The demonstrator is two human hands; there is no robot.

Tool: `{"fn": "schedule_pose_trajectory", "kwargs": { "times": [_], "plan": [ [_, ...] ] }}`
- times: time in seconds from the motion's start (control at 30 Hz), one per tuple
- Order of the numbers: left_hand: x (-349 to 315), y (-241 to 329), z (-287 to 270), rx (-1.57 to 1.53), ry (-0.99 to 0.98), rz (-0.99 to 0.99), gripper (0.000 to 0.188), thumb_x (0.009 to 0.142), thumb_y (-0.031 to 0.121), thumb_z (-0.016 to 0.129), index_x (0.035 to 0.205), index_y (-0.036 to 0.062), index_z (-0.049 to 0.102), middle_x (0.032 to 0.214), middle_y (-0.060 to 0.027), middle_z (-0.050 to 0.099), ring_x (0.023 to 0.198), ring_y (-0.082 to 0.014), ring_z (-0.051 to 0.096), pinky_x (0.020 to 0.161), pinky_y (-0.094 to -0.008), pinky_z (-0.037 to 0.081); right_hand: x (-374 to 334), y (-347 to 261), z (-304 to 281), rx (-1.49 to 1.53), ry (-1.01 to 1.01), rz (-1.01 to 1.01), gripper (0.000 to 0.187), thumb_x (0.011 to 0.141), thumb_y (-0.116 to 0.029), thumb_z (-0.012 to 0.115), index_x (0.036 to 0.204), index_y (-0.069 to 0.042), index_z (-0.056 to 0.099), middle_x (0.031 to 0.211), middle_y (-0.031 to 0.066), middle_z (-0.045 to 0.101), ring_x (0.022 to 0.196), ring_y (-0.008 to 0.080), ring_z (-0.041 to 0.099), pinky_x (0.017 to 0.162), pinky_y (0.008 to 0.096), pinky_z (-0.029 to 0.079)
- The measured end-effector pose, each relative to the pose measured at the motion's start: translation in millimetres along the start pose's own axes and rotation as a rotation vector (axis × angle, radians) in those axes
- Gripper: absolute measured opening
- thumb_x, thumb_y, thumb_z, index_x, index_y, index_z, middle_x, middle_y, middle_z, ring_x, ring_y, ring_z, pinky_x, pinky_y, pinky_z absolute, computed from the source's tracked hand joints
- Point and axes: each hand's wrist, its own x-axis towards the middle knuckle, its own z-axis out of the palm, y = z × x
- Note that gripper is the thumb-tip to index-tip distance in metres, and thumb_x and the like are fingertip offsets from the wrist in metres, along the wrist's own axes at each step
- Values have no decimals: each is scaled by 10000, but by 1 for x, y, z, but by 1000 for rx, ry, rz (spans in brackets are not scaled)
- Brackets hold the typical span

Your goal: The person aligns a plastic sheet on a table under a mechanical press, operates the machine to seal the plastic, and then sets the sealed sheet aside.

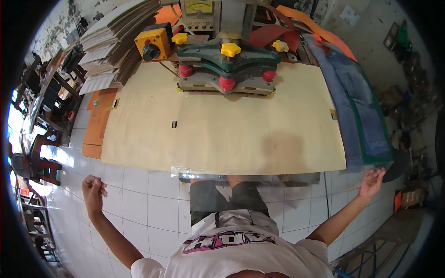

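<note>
My left hand (94, 189) is raised off the left front corner of the board, its fingers closed in a pinch. Out to the right, my right hand (372, 182) pinches too, close to the near end of a stack of bluish plastic sheets (364, 111). A clear plastic sheet (278, 191) spans the gap in front of my lap between the hands; its edges are faint, especially toward the left. Before me lies a wide cream-coloured board (222, 134). Over its far part stands a press head (227, 62) with yellow star knobs and red feet.
A yellow control box (153, 42) with a black knob sits left of the press. Behind it rises a tall pile of cardboard sheets (109, 46). A gauge unit (198, 14) stands at the back. Small dark pieces, one a tab (174, 124), are on the board.
</note>
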Motion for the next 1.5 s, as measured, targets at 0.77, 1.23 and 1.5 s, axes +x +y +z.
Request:
{"fn": "schedule_pose_trajectory", "kwargs": {
  "times": [0.77, 1.23, 1.5],
  "plan": [
    [104, 44, 127, -109, -67, 42, 319, 1048, 330, 500, 1180, 46, 554, 974, -145, 712, 790, -207, 718, 665, -316, 588, 167, 18, -31, -894, 286, 136, 517, 994, -312, 633, 1413, -31, 521, 1346, 143, 593, 1137, 249, 579, 1028, 383, 451],
    [81, 63, 190, -218, -411, -71, 197, 1071, 195, 399, 1159, 45, 492, 1065, -240, 705, 896, -273, 734, 783, -360, 603, 186, -52, -75, -1058, 427, 130, 534, 970, -390, 642, 1387, -63, 572, 1311, 54, 626, 1153, 196, 595, 976, 319, 432],
    [130, 28, 132, -29, -133, -132, 139, 1009, 218, 522, 1006, 80, 542, 846, -81, 643, 748, -210, 702, 691, -339, 597, 163, 9, -17, -1280, 375, 248, 276, 900, -380, 738, 1025, -137, 700, 771, -48, 635, 677, 75, 606, 624, 244, 470]
  ]
}}
